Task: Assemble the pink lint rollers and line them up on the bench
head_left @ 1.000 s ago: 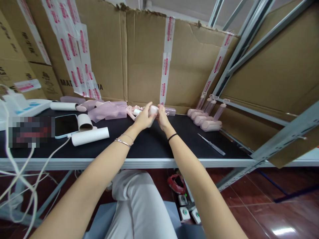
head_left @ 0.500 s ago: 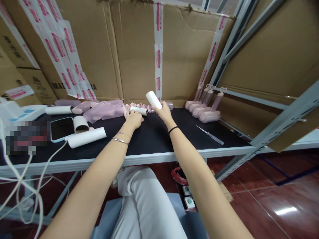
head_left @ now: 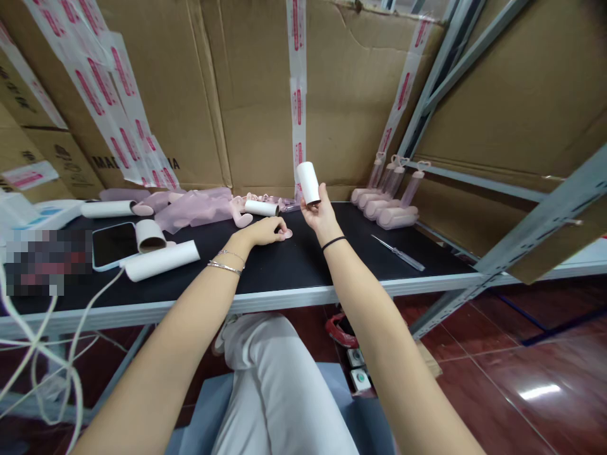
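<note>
A short white cardboard tube (head_left: 308,179) stands tilted above the table, with the fingers of my right hand (head_left: 318,212) closed round its lower end. To its left and lower, my left hand (head_left: 267,232) hovers close over the black tabletop. Its fingertips pinch a small pink oval piece (head_left: 286,234), partly covered by the fingers. Just behind that hand lies another white tube (head_left: 262,208), next to pink parts (head_left: 243,218) with rounded ends. Pale pink plastic sleeves (head_left: 199,207) are heaped further left.
Several pink devices with clear straps (head_left: 397,217) stand at the back right. A screwdriver (head_left: 399,253) lies before them. On the left are a phone (head_left: 114,246), a white tube (head_left: 164,261) and cables (head_left: 35,341). Cardboard (head_left: 256,95) walls the back; a metal post (head_left: 545,208) rises at right.
My right hand has moved right and turned the tube more upright. My left hand has come away from the tube on the table, towards me, with the pink piece at its fingertips.
</note>
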### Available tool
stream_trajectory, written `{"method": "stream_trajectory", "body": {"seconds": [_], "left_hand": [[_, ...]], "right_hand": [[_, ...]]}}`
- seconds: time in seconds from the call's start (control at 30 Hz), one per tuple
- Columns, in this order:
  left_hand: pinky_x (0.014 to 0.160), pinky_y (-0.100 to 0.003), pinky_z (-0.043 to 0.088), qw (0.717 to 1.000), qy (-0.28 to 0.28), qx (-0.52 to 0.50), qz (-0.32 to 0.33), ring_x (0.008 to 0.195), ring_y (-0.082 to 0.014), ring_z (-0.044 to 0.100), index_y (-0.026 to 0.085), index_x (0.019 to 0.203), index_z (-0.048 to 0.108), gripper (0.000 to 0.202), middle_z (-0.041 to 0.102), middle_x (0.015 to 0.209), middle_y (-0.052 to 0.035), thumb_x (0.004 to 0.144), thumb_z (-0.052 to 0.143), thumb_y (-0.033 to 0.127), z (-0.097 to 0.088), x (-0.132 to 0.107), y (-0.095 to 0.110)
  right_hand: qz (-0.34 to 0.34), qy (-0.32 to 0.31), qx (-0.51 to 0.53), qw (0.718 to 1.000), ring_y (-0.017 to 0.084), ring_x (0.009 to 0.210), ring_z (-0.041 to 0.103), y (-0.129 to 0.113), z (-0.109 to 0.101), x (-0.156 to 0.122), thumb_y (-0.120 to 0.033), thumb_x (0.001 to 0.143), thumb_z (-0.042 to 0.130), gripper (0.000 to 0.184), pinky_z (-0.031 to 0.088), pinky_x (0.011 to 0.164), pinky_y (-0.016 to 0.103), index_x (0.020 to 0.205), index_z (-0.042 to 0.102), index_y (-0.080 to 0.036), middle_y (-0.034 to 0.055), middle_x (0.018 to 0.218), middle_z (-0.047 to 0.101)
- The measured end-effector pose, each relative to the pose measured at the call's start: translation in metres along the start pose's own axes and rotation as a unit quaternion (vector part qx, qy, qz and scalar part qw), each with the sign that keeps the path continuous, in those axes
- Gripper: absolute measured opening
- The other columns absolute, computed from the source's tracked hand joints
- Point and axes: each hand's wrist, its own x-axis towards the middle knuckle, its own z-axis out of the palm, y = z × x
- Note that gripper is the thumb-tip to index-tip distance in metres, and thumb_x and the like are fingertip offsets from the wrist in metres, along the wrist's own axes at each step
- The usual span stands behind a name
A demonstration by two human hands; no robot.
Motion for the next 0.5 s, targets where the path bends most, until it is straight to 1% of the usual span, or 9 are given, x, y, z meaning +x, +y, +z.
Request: {"method": "stream_trajectory", "body": {"seconds": [0.07,0.13,0.2,0.23,0.27,0.3,0.37,0.43,0.5], "left_hand": [[0.09,-0.033,0.047,0.999,0.014,-0.041,-0.012,0.102,-0.0226,0.062,0.016,0.108,0.056,0.038,0.066,0.112,-0.0094,0.074,0.058,0.032,0.001,0.001,-0.003],[0.092,-0.033,0.047,0.996,0.021,-0.085,-0.014,0.104,-0.0229,0.062,0.015,0.117,0.051,0.049,0.066,0.115,-0.0105,0.073,0.061,0.033,0.002,0.001,-0.004],[0.093,-0.032,0.047,0.993,0.02,-0.113,-0.024,0.106,-0.023,0.063,0.015,0.123,0.046,0.057,0.066,0.117,-0.0114,0.072,0.063,0.032,0.002,0.001,-0.006],[0.093,-0.032,0.047,0.993,0.02,-0.113,-0.035,0.107,-0.0229,0.063,0.015,0.126,0.044,0.059,0.065,0.118,-0.0117,0.072,0.063,0.03,0.002,0.001,-0.007],[0.093,-0.031,0.047,0.993,0.026,-0.101,-0.052,0.109,-0.0225,0.062,0.015,0.127,0.044,0.058,0.065,0.119,-0.0118,0.073,0.062,0.026,0.001,0.0,-0.008],[0.094,-0.03,0.046,0.994,0.034,-0.078,-0.071,0.11,-0.022,0.062,0.015,0.127,0.044,0.055,0.065,0.12,-0.0113,0.075,0.06,0.022,0.0,0.0,-0.01],[0.096,-0.03,0.044,0.992,0.055,-0.018,-0.108,0.112,-0.0213,0.061,0.017,0.127,0.044,0.05,0.065,0.12,-0.0097,0.078,0.053,0.016,-0.001,0.0,-0.013],[0.097,-0.031,0.043,0.988,0.073,0.028,-0.13,0.112,-0.022,0.061,0.017,0.128,0.044,0.047,0.067,0.117,-0.0088,0.081,0.048,0.013,-0.002,0.0,-0.016],[0.096,-0.033,0.043,0.986,0.082,0.045,-0.139,0.113,-0.0238,0.06,0.015,0.128,0.044,0.046,0.068,0.115,-0.0099,0.082,0.046,0.014,-0.003,0.001,-0.017]], "right_hand": [[0.009,-0.024,0.006,1.0,0.014,0.086,0.063,0.0,0.001,-0.002,-0.047,0.076,0.068,0.034,0.058,0.069,0.023,0.091,0.053,-0.02,0.0025,0.083,0.061],[0.021,-0.07,-0.029,0.997,0.014,0.085,0.063,0.0,0.001,-0.003,-0.043,0.073,0.071,0.033,0.058,0.073,0.026,0.09,0.054,-0.021,0.0013,0.083,0.062],[0.034,-0.105,-0.124,0.986,0.014,0.08,0.062,0.0,0.001,-0.005,-0.037,0.07,0.073,0.03,0.056,0.074,0.029,0.087,0.054,-0.02,0.0004,0.081,0.062],[0.028,-0.118,-0.189,0.974,0.014,0.078,0.061,0.001,0.0,-0.006,-0.032,0.067,0.074,0.029,0.055,0.075,0.03,0.085,0.055,-0.019,0.0001,0.08,0.062],[0.011,-0.134,-0.261,0.956,0.014,0.076,0.061,0.002,-0.002,-0.007,-0.027,0.063,0.075,0.03,0.054,0.076,0.031,0.084,0.056,-0.019,-0.0001,0.08,0.062],[-0.011,-0.153,-0.332,0.931,0.015,0.076,0.06,0.003,-0.003,-0.008,-0.021,0.058,0.076,0.033,0.053,0.078,0.032,0.084,0.056,-0.018,0.0,0.08,0.062],[-0.052,-0.194,-0.454,0.868,0.017,0.08,0.061,0.006,-0.006,-0.01,-0.015,0.05,0.076,0.039,0.051,0.082,0.035,0.084,0.058,-0.016,0.0014,0.084,0.064],[-0.067,-0.233,-0.531,0.812,0.02,0.087,0.061,0.01,-0.009,-0.01,-0.015,0.047,0.077,0.044,0.049,0.086,0.039,0.088,0.06,-0.014,0.004,0.09,0.065],[-0.067,-0.258,-0.573,0.775,0.022,0.091,0.061,0.013,-0.012,-0.008,-0.015,0.047,0.077,0.049,0.047,0.09,0.04,0.092,0.06,-0.013,0.0065,0.096,0.066]]}}
